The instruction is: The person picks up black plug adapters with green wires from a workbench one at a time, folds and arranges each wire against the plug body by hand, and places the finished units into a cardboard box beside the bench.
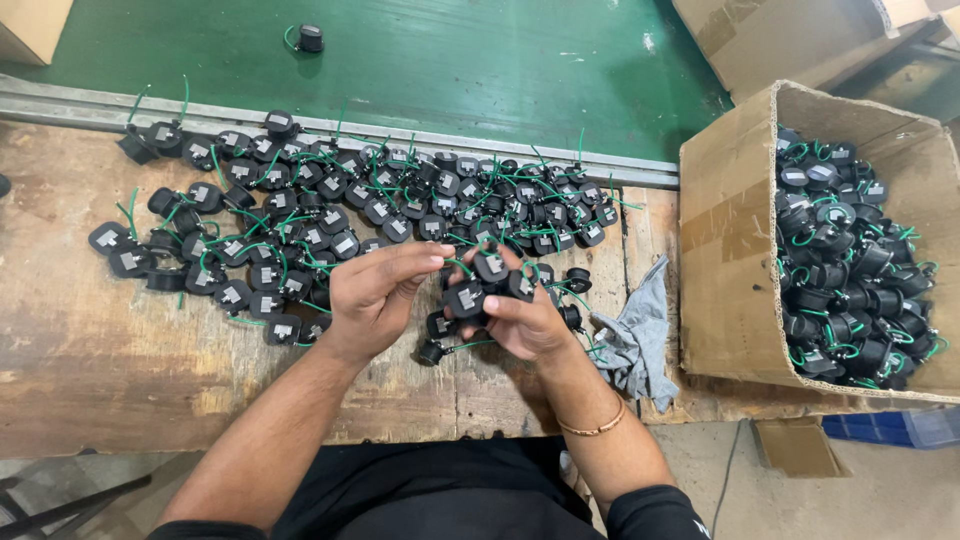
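— What packaging is there?

— A large open brown corrugated cardboard box [735, 260] sits at the right end of the bench, its torn top flap tilted up. A folded flat brown cardboard sheet [770, 40] lies behind it at the top right, and the corner of a tan cardboard carton [30, 28] shows at the top left.

— Any labels?

— Small pale grey rectangular stickers [343, 244] sit on the tops of the black round caps spread over the bench. No screens or signs.

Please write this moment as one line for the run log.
left hand: pinches green wire | right hand: holds black caps | bench: cap pile | box: caps
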